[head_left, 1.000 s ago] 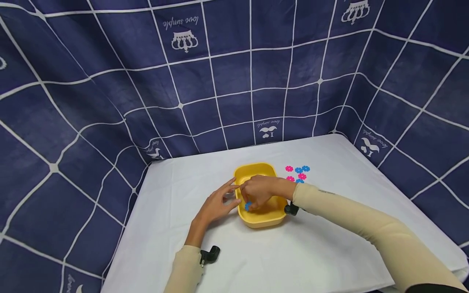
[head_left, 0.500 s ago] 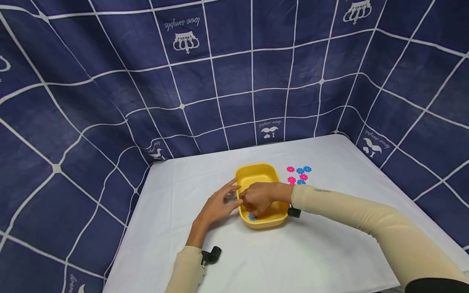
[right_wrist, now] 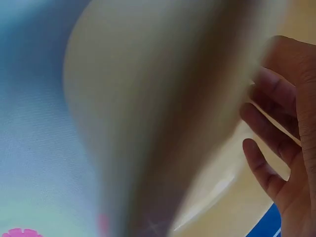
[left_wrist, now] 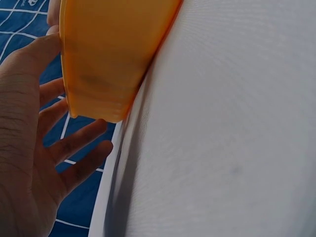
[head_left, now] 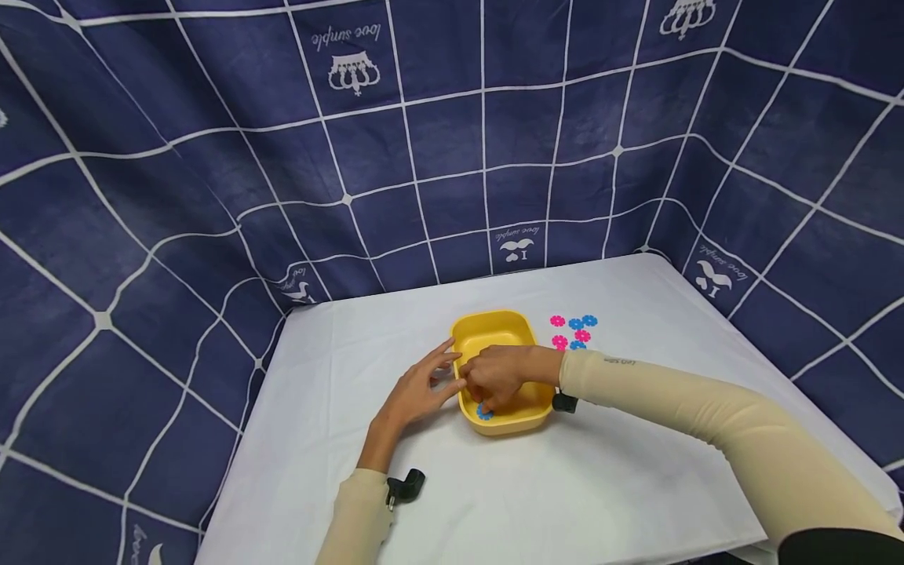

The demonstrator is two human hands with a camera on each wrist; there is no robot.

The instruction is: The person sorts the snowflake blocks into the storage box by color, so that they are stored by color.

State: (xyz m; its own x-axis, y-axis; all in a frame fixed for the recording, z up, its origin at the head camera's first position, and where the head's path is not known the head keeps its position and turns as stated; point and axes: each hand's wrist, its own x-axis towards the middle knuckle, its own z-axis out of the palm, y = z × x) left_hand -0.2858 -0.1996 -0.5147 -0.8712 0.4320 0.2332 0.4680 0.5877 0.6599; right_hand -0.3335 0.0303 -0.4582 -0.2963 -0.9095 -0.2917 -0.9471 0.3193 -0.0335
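Observation:
A yellow plastic basin (head_left: pixel 494 428) stands on the white-covered table. My right hand (head_left: pixel 497 375) reaches down into it, its fingertips at a blue flower-shaped disc (head_left: pixel 484 413) near the close left corner. Whether they pinch the disc or only touch it is hidden. In the right wrist view, the other fingers of the right hand (right_wrist: pixel 291 143) are loosely bent. My left hand (head_left: pixel 417 392) rests along the basin's left side with spread fingers. The left wrist view shows that hand (left_wrist: pixel 29 128) beside the basin wall (left_wrist: pixel 111 54), thumb near the rim.
Several pink flower-shaped discs (head_left: pixel 558 321) and blue flower-shaped discs (head_left: pixel 589 320) lie loose on the table (head_left: pixel 311 392), right of the basin. A navy curtain (head_left: pixel 424 133) with white lines hangs behind and at both sides. Each wrist carries a small black camera (head_left: pixel 406 486).
My right hand has moved lower and nearer inside the basin with the blue disc, then stayed there during the last half second. The left hand has kept its place at the basin's side.

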